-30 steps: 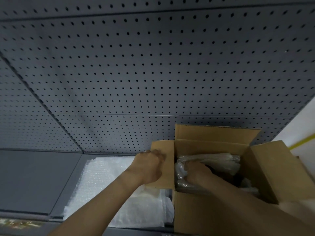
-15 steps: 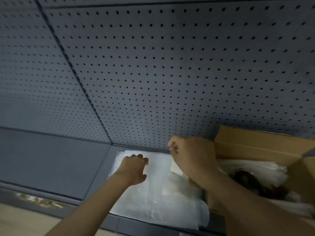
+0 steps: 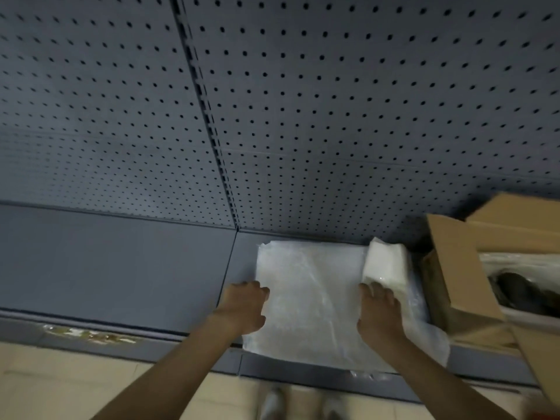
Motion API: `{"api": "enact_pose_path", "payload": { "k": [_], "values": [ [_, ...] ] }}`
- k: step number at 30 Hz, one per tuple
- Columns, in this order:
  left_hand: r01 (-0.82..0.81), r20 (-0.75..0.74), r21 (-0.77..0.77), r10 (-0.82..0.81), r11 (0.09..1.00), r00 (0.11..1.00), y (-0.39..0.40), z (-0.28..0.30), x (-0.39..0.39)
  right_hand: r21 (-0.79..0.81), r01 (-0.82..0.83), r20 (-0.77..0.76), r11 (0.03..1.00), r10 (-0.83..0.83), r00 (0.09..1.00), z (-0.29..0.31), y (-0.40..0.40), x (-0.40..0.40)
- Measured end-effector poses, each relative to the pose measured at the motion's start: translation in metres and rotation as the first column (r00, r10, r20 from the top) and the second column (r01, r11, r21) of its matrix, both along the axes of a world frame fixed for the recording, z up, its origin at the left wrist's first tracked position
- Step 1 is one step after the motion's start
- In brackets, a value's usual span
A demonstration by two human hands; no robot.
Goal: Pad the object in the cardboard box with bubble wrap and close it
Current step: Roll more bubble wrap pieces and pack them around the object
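Note:
A flat stack of white bubble wrap (image 3: 315,295) lies on the grey shelf (image 3: 121,268). My left hand (image 3: 245,307) rests at the stack's left edge, fingers curled over it. My right hand (image 3: 380,310) lies on the right part of the stack, fingers spread. A folded white piece (image 3: 385,262) sits on the stack's far right corner. The open cardboard box (image 3: 460,277) stands at the right, with a dark object (image 3: 515,286) inside under clear plastic.
A grey pegboard wall (image 3: 303,116) rises behind the shelf. The shelf's front lip (image 3: 151,344) runs across below my arms, with a beige floor (image 3: 60,386) beneath it. Shoes (image 3: 272,401) show at the bottom.
My right hand left the box and came down on the bubble wrap. My left hand let go of the box flap and went to the stack's left edge. The view swung left.

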State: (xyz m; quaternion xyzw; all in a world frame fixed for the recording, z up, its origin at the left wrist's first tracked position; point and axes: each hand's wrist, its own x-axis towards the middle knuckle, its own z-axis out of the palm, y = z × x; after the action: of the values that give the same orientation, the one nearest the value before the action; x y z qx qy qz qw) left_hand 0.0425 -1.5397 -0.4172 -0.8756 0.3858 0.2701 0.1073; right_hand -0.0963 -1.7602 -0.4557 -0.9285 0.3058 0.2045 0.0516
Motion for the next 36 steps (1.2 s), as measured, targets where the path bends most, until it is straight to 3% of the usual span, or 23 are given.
{"api": "enact_pose_path", "payload": {
  "k": [4,12,15,19,21,25,29,36],
  "values": [
    [0.012,-0.057,-0.013,-0.012,1.0,0.998,0.004,-0.012,-0.005,-0.079,0.021,0.142,0.997,-0.01,0.99,-0.025,-0.01,-0.008],
    [0.03,-0.108,-0.028,-0.033,0.999,0.994,0.0,-0.015,-0.007,-0.123,-0.058,0.2,0.991,0.082,0.976,-0.034,-0.034,-0.014],
    [0.012,-0.139,-0.081,-0.024,0.997,0.99,-0.008,-0.007,-0.004,-0.097,-0.029,0.341,0.995,0.061,0.938,-0.013,-0.03,-0.013],
    [-0.096,-0.247,-0.284,0.024,0.954,0.969,-0.026,0.015,0.0,0.079,0.02,0.642,0.997,-0.066,0.764,0.041,-0.011,-0.009],
    [-0.157,-0.305,-0.385,0.036,0.909,0.952,-0.038,0.03,0.001,0.266,0.009,0.682,0.964,-0.195,0.705,0.067,-0.003,-0.006],
    [-0.255,-0.403,-0.522,0.028,0.814,0.915,-0.059,0.055,0.0,0.549,-0.083,0.668,0.831,-0.378,0.641,0.092,0.004,-0.004],
    [-0.388,-0.534,-0.599,0.012,0.701,0.845,-0.07,0.069,-0.003,0.728,-0.139,0.628,0.672,-0.571,0.529,0.104,0.003,-0.007],
    [-0.556,-0.696,-0.622,-0.064,0.552,0.716,-0.075,0.08,-0.018,0.831,-0.168,0.524,0.531,-0.644,0.557,0.11,0.013,-0.015]
  ]
}}
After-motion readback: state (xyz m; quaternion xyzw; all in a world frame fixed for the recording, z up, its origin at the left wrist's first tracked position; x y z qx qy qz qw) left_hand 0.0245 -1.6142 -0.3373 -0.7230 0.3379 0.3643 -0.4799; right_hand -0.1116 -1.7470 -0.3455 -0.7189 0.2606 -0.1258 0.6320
